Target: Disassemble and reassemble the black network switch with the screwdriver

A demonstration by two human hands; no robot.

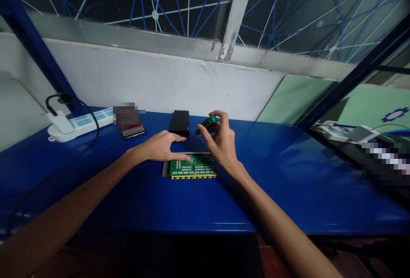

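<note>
A green circuit board (195, 165) with a row of yellow connectors along its near edge lies in a thin grey metal tray (165, 169) on the blue table. My left hand (162, 145) reaches in from the left, its thumb resting on the board and its forefinger stretched out beyond it, apart from the thumb. Above the board's far right side, my right hand (222, 139) grips a screwdriver (209, 122) by its green and black handle. The shaft slants down left, its tip close to my left forefinger. Small dark specks, perhaps screws, lie on the table between the hands.
A black box (180, 122) stands behind the board. Farther left are a phone-like object (133, 132), partly blurred out, and a white power strip (85, 121) with a black cable (96, 128). Blue frame posts rise at both sides. Papers and cables (346, 132) lie far right.
</note>
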